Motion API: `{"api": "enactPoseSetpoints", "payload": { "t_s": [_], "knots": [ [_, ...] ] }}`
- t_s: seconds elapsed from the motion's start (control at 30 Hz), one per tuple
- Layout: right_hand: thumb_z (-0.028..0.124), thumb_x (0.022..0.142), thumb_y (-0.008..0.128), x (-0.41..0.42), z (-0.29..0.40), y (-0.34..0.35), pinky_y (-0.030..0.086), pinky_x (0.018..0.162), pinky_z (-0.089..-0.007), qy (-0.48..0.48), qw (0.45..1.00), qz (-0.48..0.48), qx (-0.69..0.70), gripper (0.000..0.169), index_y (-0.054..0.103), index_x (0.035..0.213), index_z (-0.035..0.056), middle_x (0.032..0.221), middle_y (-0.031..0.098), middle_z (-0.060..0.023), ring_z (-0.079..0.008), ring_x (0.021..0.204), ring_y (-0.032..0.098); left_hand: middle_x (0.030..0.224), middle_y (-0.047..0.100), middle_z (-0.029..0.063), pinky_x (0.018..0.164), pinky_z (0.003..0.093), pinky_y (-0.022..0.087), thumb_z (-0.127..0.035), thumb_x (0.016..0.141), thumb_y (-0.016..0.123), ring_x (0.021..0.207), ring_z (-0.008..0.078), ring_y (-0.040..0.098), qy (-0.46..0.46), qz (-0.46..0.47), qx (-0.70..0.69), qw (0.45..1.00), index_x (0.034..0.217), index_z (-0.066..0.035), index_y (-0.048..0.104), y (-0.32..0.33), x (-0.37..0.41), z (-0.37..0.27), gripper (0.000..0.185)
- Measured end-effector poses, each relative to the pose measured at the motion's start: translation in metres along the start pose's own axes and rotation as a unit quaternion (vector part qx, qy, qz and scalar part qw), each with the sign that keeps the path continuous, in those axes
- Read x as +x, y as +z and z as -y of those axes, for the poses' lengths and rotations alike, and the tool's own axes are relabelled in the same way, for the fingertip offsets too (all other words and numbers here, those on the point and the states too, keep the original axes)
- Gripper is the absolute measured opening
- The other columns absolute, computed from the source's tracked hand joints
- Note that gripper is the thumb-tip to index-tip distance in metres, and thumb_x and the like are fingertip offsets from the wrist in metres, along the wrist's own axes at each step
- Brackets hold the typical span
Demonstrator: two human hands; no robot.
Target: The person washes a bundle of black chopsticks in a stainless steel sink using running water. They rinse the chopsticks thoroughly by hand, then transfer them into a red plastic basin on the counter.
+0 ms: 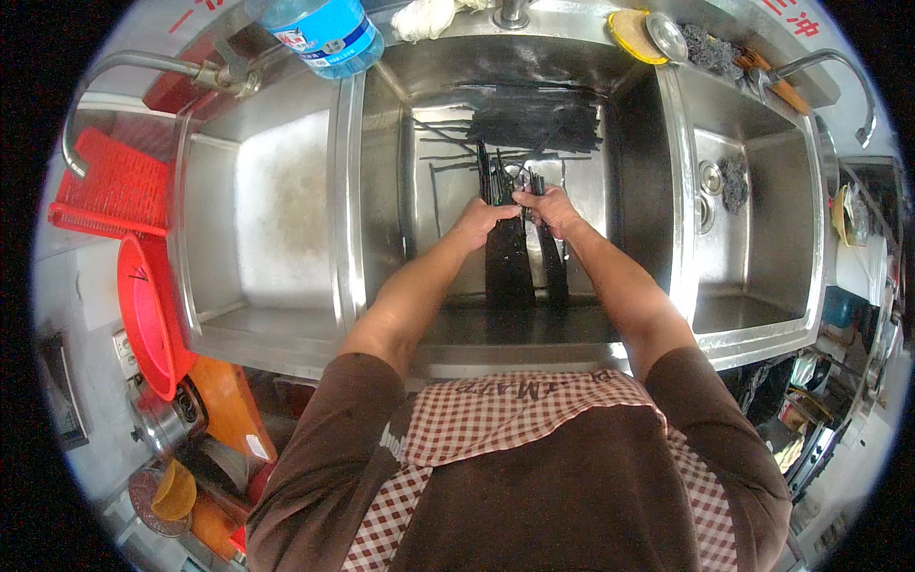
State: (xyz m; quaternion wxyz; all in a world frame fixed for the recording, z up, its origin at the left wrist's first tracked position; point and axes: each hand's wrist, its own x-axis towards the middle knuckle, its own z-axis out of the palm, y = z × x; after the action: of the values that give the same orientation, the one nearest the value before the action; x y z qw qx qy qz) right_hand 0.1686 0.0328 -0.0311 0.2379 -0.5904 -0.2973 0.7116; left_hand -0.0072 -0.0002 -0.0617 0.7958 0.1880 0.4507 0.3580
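Over the middle basin of a stainless steel sink (443, 207), my left hand (485, 220) grips a thick bundle of long, thin black sticks (509, 264). Close on its right, my right hand (552, 207) is closed round a thinner bundle of the same black sticks (552, 268). The fingertips of both hands nearly meet between the bundles. More black sticks (536, 123) lie crosswise in a dense layer at the far end of the basin, and several loose ones stick out to the left. What the sticks are made of, I cannot tell.
Side basins flank the middle one; the right basin (779, 214) holds a steel wool scourer (734, 186) by the drain. Curved taps stand at both sides. A blue-labelled bottle (332, 39), a white cloth (423, 19) and a yellow-rimmed pad (630, 39) sit along the back ledge. Red baskets are at left.
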Motion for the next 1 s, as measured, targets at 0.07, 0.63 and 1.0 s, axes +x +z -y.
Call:
{"api": "enactPoseSetpoints", "payload": {
  "t_s": [0.07,0.63,1.0],
  "knots": [
    [0.020,0.081,0.076,0.006,-0.007,-0.010,0.035,0.048,-0.0283,-0.014,0.999,0.033,0.012,0.020,0.062,0.088,0.0076,0.067,0.056,0.0005,-0.0097,0.051,0.045,0.088,0.070,0.0065,0.071,0.0337,0.054,-0.004,0.078,0.075,0.075,0.0171,0.067,-0.001,-0.010,0.025,1.000,0.098,-0.003,0.069,0.002,-0.001,-0.001,0.020],
    [0.021,0.079,0.081,-0.003,0.008,0.001,0.030,0.044,-0.0265,-0.007,1.000,0.006,-0.001,0.020,0.063,0.075,0.0113,0.059,0.053,0.0034,-0.0077,0.047,0.039,0.102,0.069,0.0047,0.081,0.0345,0.054,-0.006,0.079,0.075,0.088,0.0165,0.066,0.018,0.017,0.023,0.999,0.116,-0.005,0.064,-0.002,0.005,0.009,0.039],
    [0.022,0.082,0.079,0.002,0.001,-0.019,0.032,0.045,-0.0259,-0.004,0.999,-0.004,-0.037,0.017,0.066,0.080,0.0117,0.062,0.054,0.0044,-0.0071,0.048,0.040,0.095,0.070,0.0077,0.075,0.0333,0.055,-0.002,0.074,0.078,0.080,0.0174,0.067,0.006,-0.018,0.059,0.998,0.106,-0.001,0.067,0.003,-0.005,-0.003,0.034]
  ]
}}
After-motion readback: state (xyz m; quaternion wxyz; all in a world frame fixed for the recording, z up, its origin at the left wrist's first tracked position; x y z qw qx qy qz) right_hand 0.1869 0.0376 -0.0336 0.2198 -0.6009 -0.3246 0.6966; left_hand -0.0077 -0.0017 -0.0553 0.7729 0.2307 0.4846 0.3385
